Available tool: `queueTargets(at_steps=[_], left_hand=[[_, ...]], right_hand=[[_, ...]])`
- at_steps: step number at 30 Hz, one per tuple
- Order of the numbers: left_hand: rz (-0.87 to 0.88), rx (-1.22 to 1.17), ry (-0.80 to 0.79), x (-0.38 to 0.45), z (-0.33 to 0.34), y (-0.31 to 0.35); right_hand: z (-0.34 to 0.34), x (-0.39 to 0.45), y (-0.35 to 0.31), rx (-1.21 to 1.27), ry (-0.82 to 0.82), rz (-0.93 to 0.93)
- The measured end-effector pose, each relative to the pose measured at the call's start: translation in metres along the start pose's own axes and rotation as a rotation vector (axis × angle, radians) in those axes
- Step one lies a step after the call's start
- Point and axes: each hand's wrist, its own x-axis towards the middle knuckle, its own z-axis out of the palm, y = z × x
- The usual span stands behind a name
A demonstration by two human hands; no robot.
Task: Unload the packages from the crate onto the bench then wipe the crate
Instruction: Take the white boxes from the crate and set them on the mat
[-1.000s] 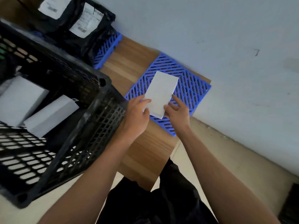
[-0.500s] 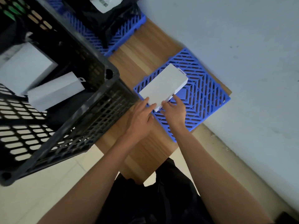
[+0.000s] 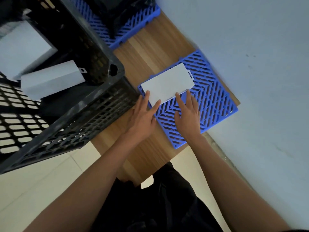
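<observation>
A flat white package [image 3: 168, 83] lies on a blue lattice mat [image 3: 210, 97] on the wooden bench [image 3: 147, 52]. My left hand [image 3: 143, 114] has straight fingers, their tips touching the package's near left corner. My right hand [image 3: 187, 114] lies flat on the mat, fingertips at the package's near right edge. The black plastic crate [image 3: 80, 111] stands to the left, its corner next to the mat. Two white packages sit inside the crate, one long [image 3: 51, 82] and one larger [image 3: 21, 49] behind it.
A second blue lattice mat [image 3: 130, 29] at the bench's far end carries black plastic mailer bags [image 3: 117, 9]. A pale wall [image 3: 250, 47] runs along the bench's right side. Light floor tiles [image 3: 33, 190] lie below the crate, and my dark clothing shows at the bottom.
The white package went from held upright above the mat to lying flat on it. Both hands released their grip and now only touch its near edge with straight fingers.
</observation>
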Motion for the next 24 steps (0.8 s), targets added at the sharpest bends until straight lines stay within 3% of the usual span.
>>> queueTargets(at_steps=[13, 24], left_hand=[[-0.064, 0.037, 0.000, 0.002, -0.019, 0.014], [0.071, 0.024, 0.107, -0.043, -0.056, 0.019]], right_hand=[[-0.017, 0.014, -0.004, -0.202, -0.074, -0.115], [-0.038, -0.021, -0.036, -0.073, 0.034, -0.153]])
